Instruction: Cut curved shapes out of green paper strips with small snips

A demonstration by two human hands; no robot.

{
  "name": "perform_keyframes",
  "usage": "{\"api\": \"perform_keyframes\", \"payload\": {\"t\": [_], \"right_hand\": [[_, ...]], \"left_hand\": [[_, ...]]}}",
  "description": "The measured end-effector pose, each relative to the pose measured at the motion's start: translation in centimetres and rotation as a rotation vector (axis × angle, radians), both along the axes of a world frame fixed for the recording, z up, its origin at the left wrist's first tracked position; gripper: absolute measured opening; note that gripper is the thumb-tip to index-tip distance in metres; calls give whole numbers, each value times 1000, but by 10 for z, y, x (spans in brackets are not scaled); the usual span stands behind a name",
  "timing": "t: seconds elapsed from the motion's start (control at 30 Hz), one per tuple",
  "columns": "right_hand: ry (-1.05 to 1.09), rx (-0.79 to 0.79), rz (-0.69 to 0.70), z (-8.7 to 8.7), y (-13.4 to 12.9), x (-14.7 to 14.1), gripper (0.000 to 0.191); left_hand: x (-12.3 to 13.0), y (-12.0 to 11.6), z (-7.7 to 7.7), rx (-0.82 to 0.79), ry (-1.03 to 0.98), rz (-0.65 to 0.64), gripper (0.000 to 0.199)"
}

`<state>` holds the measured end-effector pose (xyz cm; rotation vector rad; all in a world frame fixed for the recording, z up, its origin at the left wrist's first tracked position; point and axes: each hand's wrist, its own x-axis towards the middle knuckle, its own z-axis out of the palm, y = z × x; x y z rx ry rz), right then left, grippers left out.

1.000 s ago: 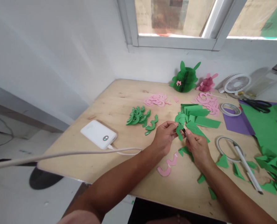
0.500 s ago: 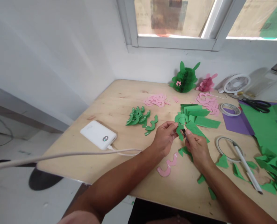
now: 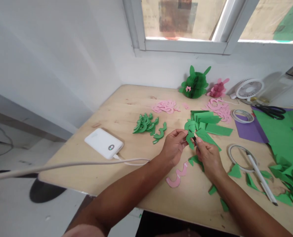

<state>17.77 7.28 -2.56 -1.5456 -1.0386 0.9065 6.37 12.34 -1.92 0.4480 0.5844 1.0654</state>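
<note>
My left hand (image 3: 174,144) pinches a curved green paper cutout (image 3: 190,126) between thumb and fingers, above the table. Close beside it, my right hand (image 3: 208,153) is closed around a small dark tool (image 3: 195,141). Its pale tip meets the green paper, and the fingers hide most of the tool, so its exact kind is unclear. Just behind the hands lie folded green paper strips (image 3: 217,129). Left of them are a pile of wavy green cutouts (image 3: 145,123) and one separate green cutout (image 3: 160,131). A pink wavy cutout (image 3: 175,181) rests below my left hand.
A white power bank (image 3: 103,143) with a cable sits at left. Pink cutouts (image 3: 164,106), a green paper figure (image 3: 195,85) and a small fan (image 3: 249,88) stand farther back. At right are a tape roll (image 3: 242,116), black scissors (image 3: 272,111), a white pen (image 3: 262,179) and green scraps.
The view has shifted very slightly. Both hands keep the same hold on the green cutout and the dark tool, with no clear movement.
</note>
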Motion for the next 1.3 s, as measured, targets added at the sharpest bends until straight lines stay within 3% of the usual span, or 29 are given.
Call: {"api": "perform_keyframes", "payload": {"t": [0.3,0.5,0.73,0.87,1.1,1.3], "right_hand": [[77,-41,28,-5,-1,4,55],[173,36,-108,4,-2,5,49],[59,145,-197,7,1,9,38],[99,148,-231,7,1,10,28],[151,125,-240,10,0,9,32],[220,96,-224,10,1,4,32]], "left_hand": [[-2,5,2,-14,18,62,26],[-3,4,5,-27,30,66,26],[-1,-2,4,28,137,-135,27],[-1,-5,3,101,257,-171,25],[-2,-2,3,162,378,-171,24],[-4,-3,1,264,479,-309,22]]}}
